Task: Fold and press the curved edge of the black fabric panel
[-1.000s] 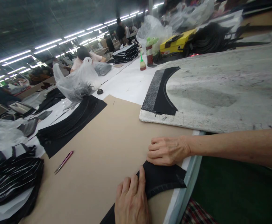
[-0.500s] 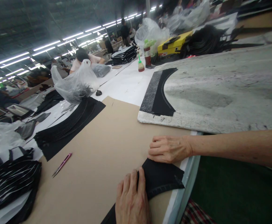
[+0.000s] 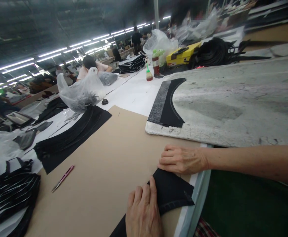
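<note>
A black fabric piece (image 3: pixel 172 192) lies on brown cardboard (image 3: pixel 109 158) at the table's near edge. My left hand (image 3: pixel 142 214) rests flat on its left end, fingers stretched out together. My right hand (image 3: pixel 181 160) presses on the piece's far corner with fingers curled under, the forearm reaching in from the right. Neither hand lifts the fabric.
A pink-handled cutter (image 3: pixel 63 178) lies on the cardboard's left. Stacked black curved pieces (image 3: pixel 70 138) and a plastic bag (image 3: pixel 81 92) sit beyond it. A grey-white board (image 3: pixel 233 108) carries another black curved piece (image 3: pixel 167 105). Bottles (image 3: pixel 156 64), a yellow box (image 3: pixel 182 54) and seated people are farther back.
Both hands have stayed on the black fabric piece. The view has shifted slightly, so everything sits a little lower and to the left in the picture.
</note>
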Demonstrator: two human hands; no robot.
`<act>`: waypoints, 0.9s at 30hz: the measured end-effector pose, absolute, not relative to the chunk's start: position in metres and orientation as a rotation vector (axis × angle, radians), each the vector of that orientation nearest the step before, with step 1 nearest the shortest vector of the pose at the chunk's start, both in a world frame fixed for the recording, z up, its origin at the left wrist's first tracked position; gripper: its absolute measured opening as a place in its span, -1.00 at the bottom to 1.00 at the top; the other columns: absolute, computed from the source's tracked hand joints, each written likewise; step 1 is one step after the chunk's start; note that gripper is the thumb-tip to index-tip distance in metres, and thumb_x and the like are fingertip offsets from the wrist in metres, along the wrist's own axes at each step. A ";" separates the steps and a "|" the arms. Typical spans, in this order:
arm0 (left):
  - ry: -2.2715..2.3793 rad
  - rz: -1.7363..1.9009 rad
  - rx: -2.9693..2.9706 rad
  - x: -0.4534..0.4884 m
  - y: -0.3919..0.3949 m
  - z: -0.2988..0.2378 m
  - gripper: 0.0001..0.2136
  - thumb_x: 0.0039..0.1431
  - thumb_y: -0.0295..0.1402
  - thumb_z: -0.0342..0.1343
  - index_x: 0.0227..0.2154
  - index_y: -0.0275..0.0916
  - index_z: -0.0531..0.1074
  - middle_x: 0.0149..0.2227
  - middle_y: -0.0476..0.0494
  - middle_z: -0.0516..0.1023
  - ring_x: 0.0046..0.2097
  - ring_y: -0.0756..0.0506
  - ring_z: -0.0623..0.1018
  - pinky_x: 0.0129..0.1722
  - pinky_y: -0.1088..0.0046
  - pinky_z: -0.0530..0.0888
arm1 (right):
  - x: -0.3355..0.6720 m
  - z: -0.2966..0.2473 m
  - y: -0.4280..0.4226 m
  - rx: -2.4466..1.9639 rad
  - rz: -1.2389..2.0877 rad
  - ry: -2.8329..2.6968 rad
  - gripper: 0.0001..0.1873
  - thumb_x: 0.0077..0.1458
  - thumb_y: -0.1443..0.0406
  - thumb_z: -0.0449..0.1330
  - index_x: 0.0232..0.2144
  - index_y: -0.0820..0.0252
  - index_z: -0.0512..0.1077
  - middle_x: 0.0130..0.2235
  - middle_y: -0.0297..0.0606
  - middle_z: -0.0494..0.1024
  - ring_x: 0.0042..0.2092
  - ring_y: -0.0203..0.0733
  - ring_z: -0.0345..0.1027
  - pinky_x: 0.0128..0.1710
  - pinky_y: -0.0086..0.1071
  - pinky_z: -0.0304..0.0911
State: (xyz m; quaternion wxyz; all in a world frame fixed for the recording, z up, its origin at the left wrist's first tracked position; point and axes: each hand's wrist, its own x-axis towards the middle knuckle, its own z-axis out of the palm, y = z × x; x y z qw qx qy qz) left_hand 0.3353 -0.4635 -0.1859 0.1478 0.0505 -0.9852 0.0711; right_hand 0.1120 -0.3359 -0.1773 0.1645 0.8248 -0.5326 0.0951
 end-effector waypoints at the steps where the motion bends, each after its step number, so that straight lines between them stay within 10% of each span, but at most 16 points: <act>1: -2.834 0.213 0.150 0.334 -0.463 -0.186 -0.52 0.08 -0.58 0.01 0.11 -0.30 0.31 -0.25 -0.07 0.51 -0.26 -0.12 0.36 -0.22 0.31 0.25 | 0.112 -0.177 -0.335 2.350 0.279 -1.530 -0.78 0.32 0.39 -0.04 -0.08 0.34 0.36 -0.27 -0.22 0.46 -0.20 -0.22 0.28 -0.17 -0.25 0.14; 27: -2.761 0.213 0.210 0.343 -0.464 -0.194 -0.50 0.03 -0.48 0.10 0.10 -0.34 0.32 -0.28 -0.05 0.44 -0.25 -0.11 0.29 -0.24 0.28 0.27 | 0.145 -0.173 -0.333 2.259 0.653 -2.087 -0.53 0.21 0.47 -0.08 0.15 0.17 0.24 -0.01 -0.12 0.42 -0.03 -0.10 0.24 -0.01 -0.12 0.10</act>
